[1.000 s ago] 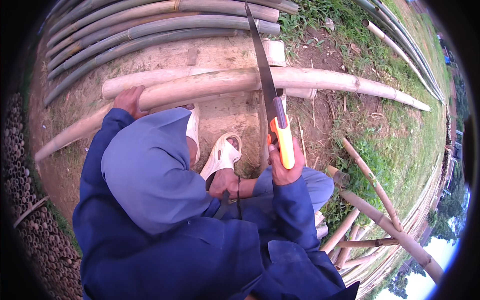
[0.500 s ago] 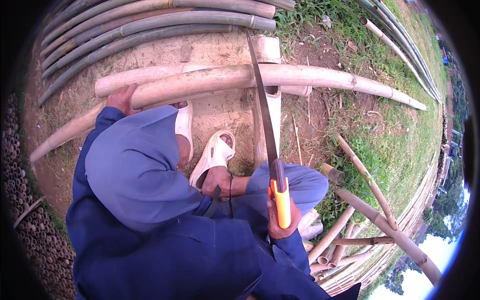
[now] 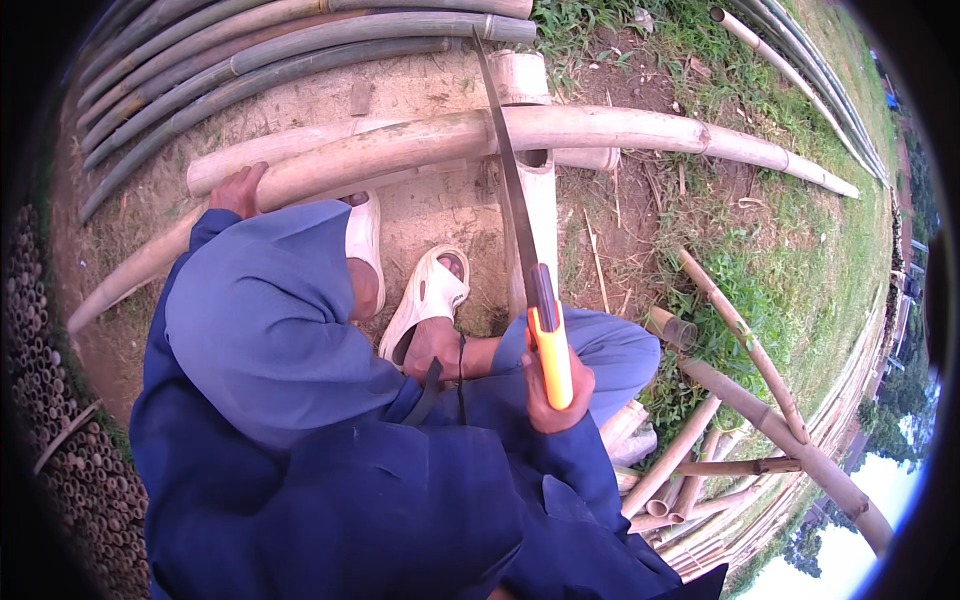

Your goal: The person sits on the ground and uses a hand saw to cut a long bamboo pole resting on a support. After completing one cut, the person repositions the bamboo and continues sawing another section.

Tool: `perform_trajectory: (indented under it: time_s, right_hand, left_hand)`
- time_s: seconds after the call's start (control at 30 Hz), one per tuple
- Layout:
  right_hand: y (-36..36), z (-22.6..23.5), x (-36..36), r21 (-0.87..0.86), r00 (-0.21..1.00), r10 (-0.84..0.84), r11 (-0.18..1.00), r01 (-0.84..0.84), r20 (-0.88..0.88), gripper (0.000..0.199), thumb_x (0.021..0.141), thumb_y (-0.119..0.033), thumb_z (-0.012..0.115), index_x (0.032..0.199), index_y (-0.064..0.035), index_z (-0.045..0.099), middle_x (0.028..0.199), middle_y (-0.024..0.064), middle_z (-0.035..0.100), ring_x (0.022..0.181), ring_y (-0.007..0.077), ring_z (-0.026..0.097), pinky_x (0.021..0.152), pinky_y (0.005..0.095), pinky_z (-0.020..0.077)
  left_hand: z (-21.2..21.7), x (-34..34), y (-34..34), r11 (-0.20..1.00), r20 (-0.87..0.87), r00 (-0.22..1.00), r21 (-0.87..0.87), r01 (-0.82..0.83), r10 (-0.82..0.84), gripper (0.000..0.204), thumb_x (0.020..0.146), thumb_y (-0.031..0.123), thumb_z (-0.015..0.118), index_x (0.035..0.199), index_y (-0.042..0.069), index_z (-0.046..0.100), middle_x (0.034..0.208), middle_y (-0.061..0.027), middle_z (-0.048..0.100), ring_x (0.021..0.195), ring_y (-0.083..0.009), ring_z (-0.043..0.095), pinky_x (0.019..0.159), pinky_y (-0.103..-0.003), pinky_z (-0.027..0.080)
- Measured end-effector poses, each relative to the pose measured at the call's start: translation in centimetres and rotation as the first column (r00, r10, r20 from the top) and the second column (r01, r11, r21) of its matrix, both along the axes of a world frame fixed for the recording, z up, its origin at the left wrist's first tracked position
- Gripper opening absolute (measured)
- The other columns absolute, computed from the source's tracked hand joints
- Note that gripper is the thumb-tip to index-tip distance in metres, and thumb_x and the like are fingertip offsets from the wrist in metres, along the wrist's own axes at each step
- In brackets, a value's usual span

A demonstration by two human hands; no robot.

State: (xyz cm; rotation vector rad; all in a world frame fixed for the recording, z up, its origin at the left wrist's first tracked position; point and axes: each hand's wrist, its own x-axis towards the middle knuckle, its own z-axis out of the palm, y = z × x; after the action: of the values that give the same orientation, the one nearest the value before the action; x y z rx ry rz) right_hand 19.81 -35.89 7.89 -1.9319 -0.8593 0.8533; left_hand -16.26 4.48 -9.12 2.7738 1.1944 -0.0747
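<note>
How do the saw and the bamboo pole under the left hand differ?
The saw is narrow and dark-bladed; the pole is thick and pale. The saw points forward; the pole runs sideways. The right hand grips the saw; the left hand rests on the pole. Both are long.

right hand [image 3: 578,386], 5 o'clock, partly hidden by saw handle [image 3: 553,358]; topmost poles [image 3: 255,19], 11 o'clock, cut by upper edge.
</note>
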Motion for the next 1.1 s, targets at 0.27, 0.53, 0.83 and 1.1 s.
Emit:
perform_trajectory:
  time_s: [0.27,0.53,0.83,1.1]
  right_hand:
    - [-2.4,1.1,-0.4,-0.079,0.994,-0.063,0.995,0.056,-0.088,0.039,0.091,0.005,0.065,0.13,0.0063,0.063,0.099,0.0076,0.072,0.085,0.0104,0.065,0.079,0.0261,0.0517]
    - [4.7,-2.7,1.6,0.09,1.0,0.005,0.996,-0.006,0.005,0.017,0.09,-0.002,0.07,0.106,0.0031,0.067,0.082,0.0119,0.07,0.072,0.0189,0.067,0.069,0.0304,0.0522]
    - [-0.5,0.1,0.6,0.053,1.0,-0.006,0.999,0.005,0.02,0.032,0.09,-0.002,0.068,0.121,0.0032,0.067,0.097,0.0131,0.075,0.086,0.0193,0.074,0.077,0.0319,0.0557]
    - [-1.4,0.1,0.2,-0.069,0.996,-0.056,0.996,0.051,-0.067,0.041,0.088,-0.002,0.069,0.128,0.0023,0.065,0.106,0.0184,0.075,0.099,0.0246,0.075,0.086,0.0331,0.0564]
  left_hand:
    - [1.3,0.5,-0.2,0.997,-0.063,0.998,-0.065,-0.032,0.028,0.073,0.077,0.047,0.079,0.134,0.011,0.054,0.118,-0.0176,0.067,0.108,-0.0415,0.064,0.089,-0.05,0.052]
    - [1.7,0.7,-0.1,1.0,0.031,0.999,-0.019,-0.013,0.014,0.069,0.078,0.042,0.078,0.134,0.009,0.054,0.121,-0.0186,0.067,0.108,-0.0416,0.065,0.089,-0.05,0.053]
    - [1.1,0.4,0.1,1.0,-0.027,0.999,-0.02,0.019,-0.019,0.065,0.078,0.038,0.078,0.131,0.007,0.056,0.119,-0.0201,0.068,0.106,-0.0418,0.066,0.089,-0.049,0.052]
    - [1.5,1.1,0.7,1.0,0.011,1.0,0.022,0.007,-0.007,0.069,0.074,0.041,0.08,0.13,0.01,0.056,0.115,-0.0173,0.067,0.103,-0.0407,0.066,0.087,-0.05,0.052]
